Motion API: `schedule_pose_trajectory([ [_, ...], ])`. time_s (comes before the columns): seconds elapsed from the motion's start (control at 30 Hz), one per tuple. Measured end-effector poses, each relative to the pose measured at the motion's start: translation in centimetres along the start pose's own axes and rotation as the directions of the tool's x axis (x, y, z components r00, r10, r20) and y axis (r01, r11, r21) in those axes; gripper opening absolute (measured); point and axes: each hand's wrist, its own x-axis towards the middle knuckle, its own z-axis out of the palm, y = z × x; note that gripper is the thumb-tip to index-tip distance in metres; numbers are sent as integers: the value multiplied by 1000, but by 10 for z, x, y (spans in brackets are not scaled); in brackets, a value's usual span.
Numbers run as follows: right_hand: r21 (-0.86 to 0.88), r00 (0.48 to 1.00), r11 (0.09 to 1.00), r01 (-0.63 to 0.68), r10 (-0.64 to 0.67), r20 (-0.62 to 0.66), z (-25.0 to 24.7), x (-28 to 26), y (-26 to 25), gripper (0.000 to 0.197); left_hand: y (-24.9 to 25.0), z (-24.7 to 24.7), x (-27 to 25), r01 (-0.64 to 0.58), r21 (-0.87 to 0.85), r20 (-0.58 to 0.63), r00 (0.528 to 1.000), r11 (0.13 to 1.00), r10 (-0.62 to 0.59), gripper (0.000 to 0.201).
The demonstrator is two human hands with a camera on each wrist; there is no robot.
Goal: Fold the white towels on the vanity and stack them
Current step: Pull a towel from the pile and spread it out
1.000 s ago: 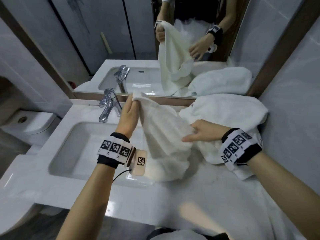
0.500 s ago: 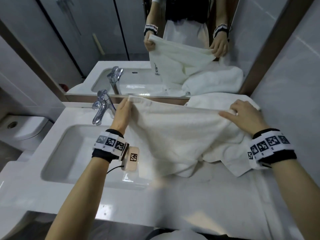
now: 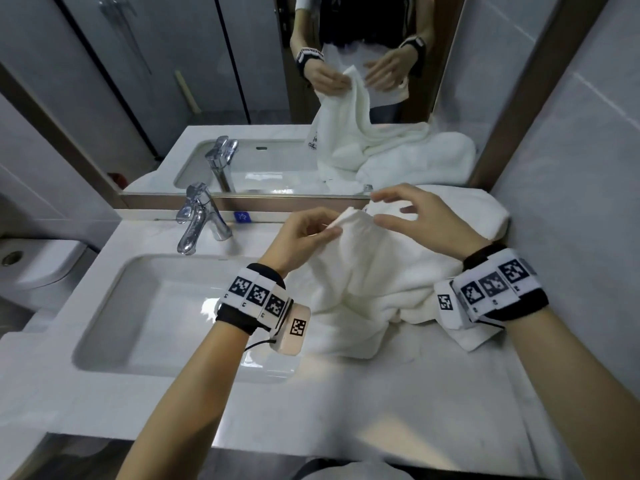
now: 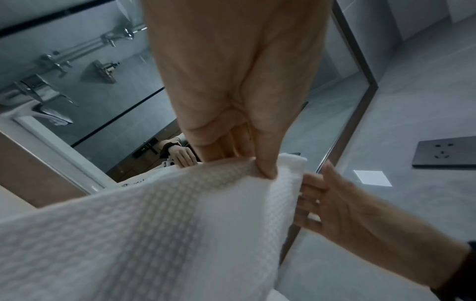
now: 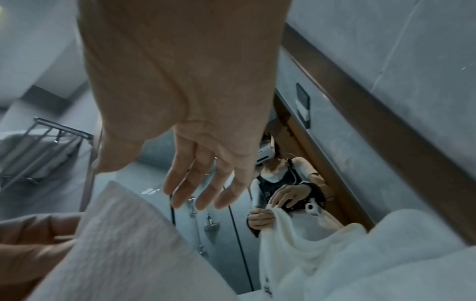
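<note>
A white waffle-weave towel [image 3: 367,271] hangs from my left hand [image 3: 304,233] above the vanity top [image 3: 346,393], its lower part bunched on the counter. The left thumb and fingers pinch both top corners together, as the left wrist view shows at the towel [image 4: 180,213] under my left hand [image 4: 265,169]. My right hand [image 3: 415,216] hovers just right of the pinched corners with fingers spread, holding nothing; the right wrist view shows my right hand [image 5: 203,193] above the towel [image 5: 134,244]. A second white towel [image 3: 481,213] lies crumpled at the back right.
A sink basin [image 3: 166,313] with a chrome faucet [image 3: 197,220] fills the left of the vanity. A mirror [image 3: 242,81] runs along the back and a tiled wall [image 3: 571,168] closes the right side. A toilet [image 3: 27,265] stands at far left.
The towel was held spread wide between both hands. The right hand brought its corner over to the left hand, which now pinches both corners, and the right hand has let go.
</note>
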Motion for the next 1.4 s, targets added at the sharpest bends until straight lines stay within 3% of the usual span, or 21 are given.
schedule_pose_trajectory([
  [0.17,-14,990,994,106,-104,93,18,9,-23,15,0,7,-6,-3,-73,-18,1000,997,2,21],
  [0.27,-22,986,996,83,-79,144,23,9,-23,6,-11,9,-9,43,-139,-70,996,989,-53,31],
  [0.33,-14,988,998,55,-53,144,24,8,-20,6,-24,11,-12,53,-91,-51,997,994,-57,28],
  [0.43,-35,998,998,47,-45,51,16,7,-19,11,-53,13,-21,69,125,10,997,990,-71,13],
  [0.53,0,992,998,66,-65,-109,-2,6,-21,15,-85,15,-33,123,247,-19,992,961,-122,19],
  [0.7,36,943,993,109,-91,-319,-29,2,-22,21,-110,27,-48,226,200,-57,974,953,-219,5],
  [0.9,29,936,996,85,-70,-344,-45,-4,-18,20,-100,43,-41,164,97,80,982,982,-172,18],
  [1.07,48,924,995,86,-62,-377,-54,-11,-7,10,-109,46,-38,270,349,289,880,898,-377,29],
  [1.17,53,917,997,62,-36,-397,-59,-18,1,9,-116,41,-44,319,296,313,858,900,-407,28],
  [1.27,75,905,997,36,-1,-425,-63,-23,11,7,-114,27,-49,299,260,311,874,918,-373,29],
  [1.4,77,880,997,3,34,-474,-68,-29,19,3,-100,-3,-44,285,322,148,927,903,-345,31],
])
